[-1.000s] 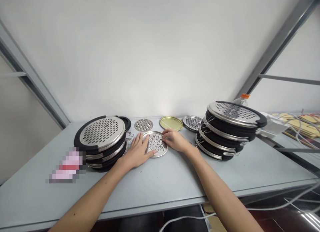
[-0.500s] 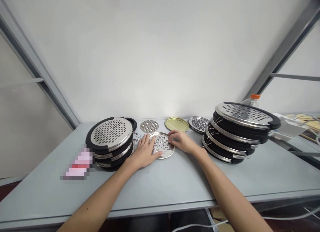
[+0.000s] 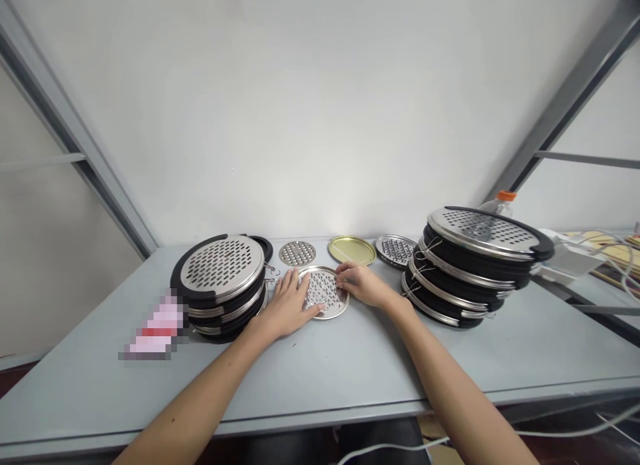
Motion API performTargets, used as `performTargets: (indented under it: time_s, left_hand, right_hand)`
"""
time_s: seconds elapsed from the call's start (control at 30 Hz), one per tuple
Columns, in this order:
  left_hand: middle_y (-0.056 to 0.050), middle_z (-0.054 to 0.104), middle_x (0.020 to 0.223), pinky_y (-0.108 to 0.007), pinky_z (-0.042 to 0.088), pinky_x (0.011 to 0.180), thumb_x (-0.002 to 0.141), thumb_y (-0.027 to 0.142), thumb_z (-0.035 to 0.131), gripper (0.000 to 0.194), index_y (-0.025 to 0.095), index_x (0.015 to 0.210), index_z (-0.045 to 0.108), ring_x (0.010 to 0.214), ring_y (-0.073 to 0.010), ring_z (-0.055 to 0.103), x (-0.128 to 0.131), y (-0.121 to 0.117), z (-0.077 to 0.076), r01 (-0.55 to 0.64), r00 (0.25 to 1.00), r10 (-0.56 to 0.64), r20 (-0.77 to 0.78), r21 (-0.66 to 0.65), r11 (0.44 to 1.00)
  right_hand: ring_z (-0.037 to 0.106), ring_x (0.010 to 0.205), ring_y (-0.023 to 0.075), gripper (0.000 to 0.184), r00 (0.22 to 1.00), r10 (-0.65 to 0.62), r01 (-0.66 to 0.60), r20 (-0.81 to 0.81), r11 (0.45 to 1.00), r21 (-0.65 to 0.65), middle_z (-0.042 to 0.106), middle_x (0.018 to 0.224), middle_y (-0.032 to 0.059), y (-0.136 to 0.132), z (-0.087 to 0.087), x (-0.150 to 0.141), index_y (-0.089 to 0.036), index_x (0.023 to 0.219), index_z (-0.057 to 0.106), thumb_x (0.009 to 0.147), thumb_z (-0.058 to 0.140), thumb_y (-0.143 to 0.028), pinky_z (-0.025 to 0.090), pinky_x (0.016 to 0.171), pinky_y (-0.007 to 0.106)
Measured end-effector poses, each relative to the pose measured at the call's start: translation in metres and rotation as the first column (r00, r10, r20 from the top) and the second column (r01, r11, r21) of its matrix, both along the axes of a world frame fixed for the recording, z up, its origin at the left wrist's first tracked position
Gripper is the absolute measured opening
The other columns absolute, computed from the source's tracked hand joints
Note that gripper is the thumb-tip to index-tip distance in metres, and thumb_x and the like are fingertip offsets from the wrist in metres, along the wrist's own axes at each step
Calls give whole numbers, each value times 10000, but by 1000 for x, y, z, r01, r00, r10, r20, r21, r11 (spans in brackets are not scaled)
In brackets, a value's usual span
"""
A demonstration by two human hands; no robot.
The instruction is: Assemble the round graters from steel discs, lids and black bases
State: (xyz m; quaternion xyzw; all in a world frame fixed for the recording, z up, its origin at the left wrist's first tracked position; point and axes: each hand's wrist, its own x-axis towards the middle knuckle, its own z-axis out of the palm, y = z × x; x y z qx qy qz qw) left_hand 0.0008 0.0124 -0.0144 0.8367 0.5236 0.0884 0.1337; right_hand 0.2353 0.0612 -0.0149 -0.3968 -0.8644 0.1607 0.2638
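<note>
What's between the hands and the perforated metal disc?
Nothing visible: the left hand and right hand both touch the perforated metal disc at its rim.

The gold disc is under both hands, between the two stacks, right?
Not quite: the head view shows the left hand and right hand on the perforated steel disc, not the gold disc, which lies just behind it. Both discs are between the two stacks.

view: turned left | perforated steel disc [image 3: 318, 289]: further right in frame
</note>
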Motion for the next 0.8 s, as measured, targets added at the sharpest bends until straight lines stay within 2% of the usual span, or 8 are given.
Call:
performTargets:
  time_s: [0.4, 0.57, 0.8]
  left_hand:
    - [-157, 105, 1560, -504, 113, 1136, 869, 634, 382, 790, 161, 1473, 196, 1432, -344, 34, 2, -2, 4, -32, 999, 32, -4, -22, 999]
    - [-173, 83, 1559, -499, 107, 1138, 872, 635, 377, 845, 132, 1493, 104, 1432, -340, 12, 1, 0, 0, -29, 1000, 29, 3, -30, 999]
    - [-141, 111, 1562, -512, 94, 1136, 871, 619, 400, 790, 176, 1484, 171, 1434, -338, 21, 0, 0, -1, -21, 1000, 22, 23, -27, 999]
  right_hand:
    - [626, 979, 213, 110, 995, -42, 35, -95, 997, -72, 633, 1073, 80, 1, -2, 2, -199, 769, 739, 769, 635, -164, 444, 935, 362]
    - [627, 969, 210, 108, 995, -35, 23, -97, 992, -121, 615, 1095, 86, 2, -5, 1, -194, 783, 749, 781, 641, -200, 453, 919, 355]
    - [617, 979, 209, 131, 997, -7, -2, -81, 994, -108, 587, 1142, 88, 2, -5, 1, -188, 771, 740, 808, 615, -198, 438, 938, 367]
